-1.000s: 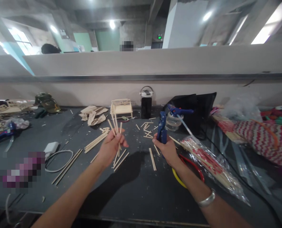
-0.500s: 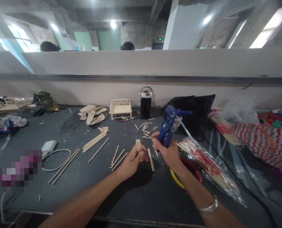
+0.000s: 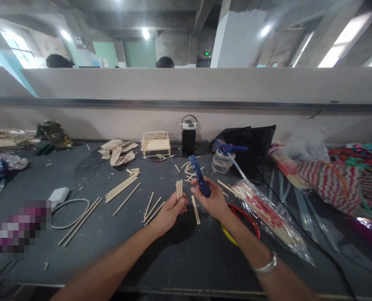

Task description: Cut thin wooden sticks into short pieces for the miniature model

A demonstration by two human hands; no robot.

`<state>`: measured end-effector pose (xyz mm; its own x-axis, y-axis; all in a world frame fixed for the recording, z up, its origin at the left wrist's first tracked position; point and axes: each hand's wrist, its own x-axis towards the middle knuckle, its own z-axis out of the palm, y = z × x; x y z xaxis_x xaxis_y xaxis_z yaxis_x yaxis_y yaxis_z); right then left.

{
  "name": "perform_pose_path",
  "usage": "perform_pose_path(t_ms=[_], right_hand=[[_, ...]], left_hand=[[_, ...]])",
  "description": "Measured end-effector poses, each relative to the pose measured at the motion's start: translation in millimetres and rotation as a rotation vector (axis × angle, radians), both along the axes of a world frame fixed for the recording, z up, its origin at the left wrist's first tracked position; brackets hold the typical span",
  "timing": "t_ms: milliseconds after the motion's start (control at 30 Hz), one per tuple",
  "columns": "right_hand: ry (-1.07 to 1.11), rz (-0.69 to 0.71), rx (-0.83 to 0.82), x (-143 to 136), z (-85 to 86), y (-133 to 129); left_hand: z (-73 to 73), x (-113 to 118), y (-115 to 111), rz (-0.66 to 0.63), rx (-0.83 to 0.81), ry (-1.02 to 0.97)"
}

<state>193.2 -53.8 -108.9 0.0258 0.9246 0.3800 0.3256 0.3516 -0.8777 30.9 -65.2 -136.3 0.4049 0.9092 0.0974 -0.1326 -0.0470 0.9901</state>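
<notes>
My left hand (image 3: 171, 211) is closed around a small bundle of short wooden sticks (image 3: 179, 189), held upright with their tops showing above the fingers. Just right of it, my right hand (image 3: 212, 198) grips a blue hand tool (image 3: 200, 175). The tool looks like a cutter, is tilted up to the left and stands apart from the bundle. Two short sticks (image 3: 195, 210) lie on the dark table between the hands. Several short sticks (image 3: 153, 209) lie left of my left hand, and small cut pieces (image 3: 189, 170) are scattered beyond both hands.
Longer sticks (image 3: 121, 187) lie left. At the back stand a miniature wooden bench (image 3: 156, 144) and a dark phone (image 3: 188, 142). A blue glue gun (image 3: 231, 148) rests on a glass jar (image 3: 221, 162). Bagged red-tipped sticks (image 3: 264, 209) and red-yellow handles (image 3: 251, 221) lie right.
My right hand has turned the blue tool and moved it slightly left, uncovering the glue gun and jar behind. The bundle stays in my left hand. The whole view has shifted a little.
</notes>
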Motion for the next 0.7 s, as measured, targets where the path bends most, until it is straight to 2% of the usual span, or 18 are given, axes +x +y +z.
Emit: perform_pose_path(t_ms=[233,400,533,700], right_hand=[[0.109,0.065,-0.051,-12.6,15.4,-8.9],[0.101,0.138,-0.056,-22.0,24.8,-14.8],[0.039,0.147,0.012,-25.5,23.5,-15.4],[0.004,0.124,0.029,-25.1,17.8,-13.2]], left_hand=[[1.2,-0.8,-0.1,-0.026,0.03,-0.015],[-2.5,-0.2,1.9,-0.065,-0.07,-0.063],[0.8,3.8,1.3,-0.061,-0.108,-0.159],[3.6,3.2,0.9,-0.104,-0.12,-0.156]])
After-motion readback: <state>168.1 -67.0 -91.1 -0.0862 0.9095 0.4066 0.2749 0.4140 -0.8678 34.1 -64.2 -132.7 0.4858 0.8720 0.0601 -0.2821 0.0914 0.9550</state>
